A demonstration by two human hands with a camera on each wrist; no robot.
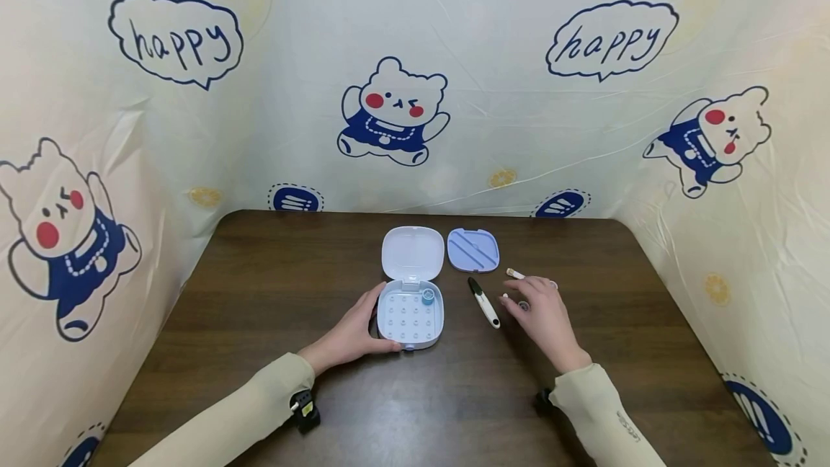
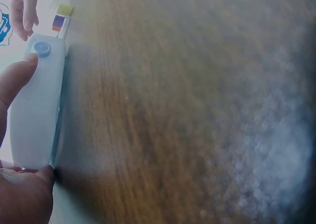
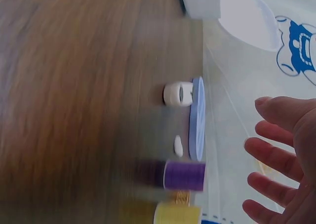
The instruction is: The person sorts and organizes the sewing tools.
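Observation:
My left hand (image 1: 353,330) grips the light-blue sewing box (image 1: 411,344) by its left side and front edge. In the left wrist view the thumb lies beside the round latch (image 2: 42,49). The box's lid (image 1: 412,254) is tipped back; rows of pegs fill its base, and one teal spool (image 1: 428,297) sits at the back right. My right hand (image 1: 541,312) is held over the thread spools with fingers apart, holding nothing. In the right wrist view a purple spool (image 3: 185,175) and a yellow spool (image 3: 177,214) stand below the fingers.
A lavender tray (image 1: 473,250) with diagonal slots lies right of the lid. Between box and right hand lies a slim black-and-white tool (image 1: 484,303). A small white-and-gold piece (image 1: 515,274) is just beyond the right fingertips. A printed cloth (image 1: 493,114) hangs behind the table.

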